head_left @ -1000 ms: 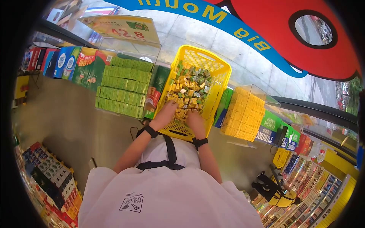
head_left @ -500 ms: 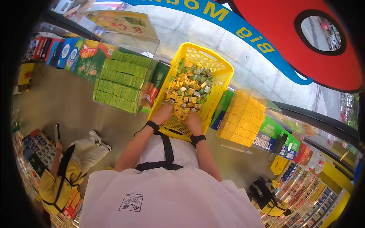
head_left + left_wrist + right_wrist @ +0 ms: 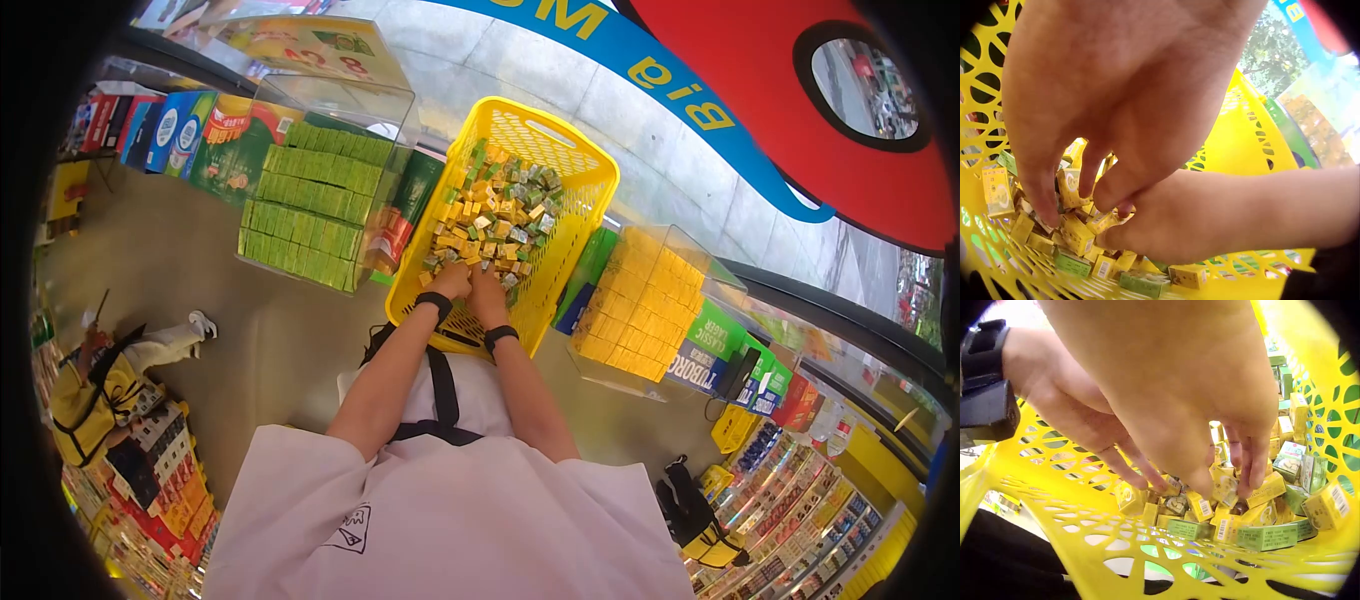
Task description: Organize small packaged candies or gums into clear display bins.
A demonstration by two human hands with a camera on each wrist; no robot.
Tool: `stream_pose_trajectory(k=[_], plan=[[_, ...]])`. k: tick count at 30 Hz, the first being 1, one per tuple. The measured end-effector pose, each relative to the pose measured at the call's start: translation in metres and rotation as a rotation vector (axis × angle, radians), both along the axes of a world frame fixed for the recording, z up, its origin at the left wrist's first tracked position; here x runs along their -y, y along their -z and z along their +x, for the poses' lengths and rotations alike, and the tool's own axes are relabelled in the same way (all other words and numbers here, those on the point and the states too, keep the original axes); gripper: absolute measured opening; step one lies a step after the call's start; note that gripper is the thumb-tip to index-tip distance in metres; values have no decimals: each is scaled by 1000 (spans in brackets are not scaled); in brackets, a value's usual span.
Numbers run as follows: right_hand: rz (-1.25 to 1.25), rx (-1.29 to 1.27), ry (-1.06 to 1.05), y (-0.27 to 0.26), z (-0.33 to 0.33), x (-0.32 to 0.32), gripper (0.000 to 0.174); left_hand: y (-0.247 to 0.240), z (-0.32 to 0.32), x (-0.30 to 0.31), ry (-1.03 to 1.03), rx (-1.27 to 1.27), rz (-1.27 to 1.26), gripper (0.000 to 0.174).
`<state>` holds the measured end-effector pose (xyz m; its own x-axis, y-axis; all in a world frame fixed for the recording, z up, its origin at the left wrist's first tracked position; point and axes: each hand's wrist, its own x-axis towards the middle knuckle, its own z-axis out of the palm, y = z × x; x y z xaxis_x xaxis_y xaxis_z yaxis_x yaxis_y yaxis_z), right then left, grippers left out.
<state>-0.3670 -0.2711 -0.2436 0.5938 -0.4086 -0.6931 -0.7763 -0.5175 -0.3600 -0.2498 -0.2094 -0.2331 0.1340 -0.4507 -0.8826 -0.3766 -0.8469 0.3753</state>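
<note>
At the head view's upper centre, small boxes [image 3: 497,229] lie heaped in a yellow basket [image 3: 570,225] whose walls seemingly contain them, so the left hand [image 3: 450,281] reaches in with loosely extended fingers beside the right hand [image 3: 487,296], whose grip I cannot tell.

Small yellow and green printed boxes [image 3: 499,222] lie jumbled and tilted in a perforated yellow basket [image 3: 577,212], left hand [image 3: 452,281] and right hand [image 3: 487,293] among them

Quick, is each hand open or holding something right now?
Left hand: open, fingertips among the small boxes.
Right hand: down among them too; grip can't be told.
</note>
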Motion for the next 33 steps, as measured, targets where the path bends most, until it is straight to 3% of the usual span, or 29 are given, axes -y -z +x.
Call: stream_pose_trajectory(k=[3, 7, 13, 16, 18, 26, 28, 33], plan=[[-69, 11, -7, 9, 2, -10, 53, 15, 3, 11, 117, -62, 44, 27], [-66, 45, -113, 6, -8, -9, 57, 31, 4, 5, 30, -57, -15, 24], [-17, -79, -155, 9, -5, -4, 67, 40, -7, 7, 54, 170, 0, 23], [-44, -21, -103, 9, -7, -8, 64, 39, -8, 12, 10, 156, 27, 16], [-50, 52, -56, 7, -11, -10, 59, 38, -8, 12, -288, -107, 36, 13], [55, 157, 14, 31, -17, 5, 43, 20, -11, 10, -193, 167, -68, 16], [107, -33, -4, 16, -8, 13, 40, 32, -3, 6, -157, 42, -59, 18], [183, -99, 72, -7, 5, 22, 36, 47, -10, -12, -171, 131, -230, 17]])
